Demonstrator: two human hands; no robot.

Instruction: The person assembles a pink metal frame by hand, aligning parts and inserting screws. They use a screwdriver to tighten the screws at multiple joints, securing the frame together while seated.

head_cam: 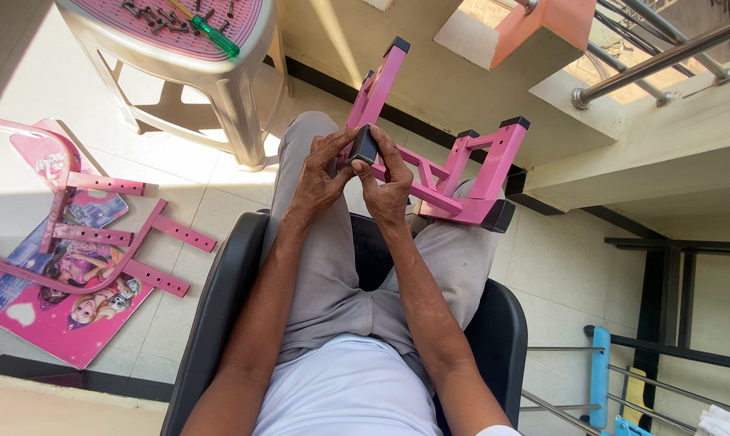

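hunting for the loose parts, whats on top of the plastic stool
On the grey plastic stool, whose seat is pink, lie a green-handled screwdriver and dark screws. The frame's upper edge hides the rest of the seat.

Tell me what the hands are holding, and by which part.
Both the left hand and the right hand grip the small black plastic end cap on one leg tip of the pink metal frame, fingers around its sides.

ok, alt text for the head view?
Seated person's left hand and right hand press a black end cap onto a pink metal frame across their lap. Pink frame parts lie on the floor, left.
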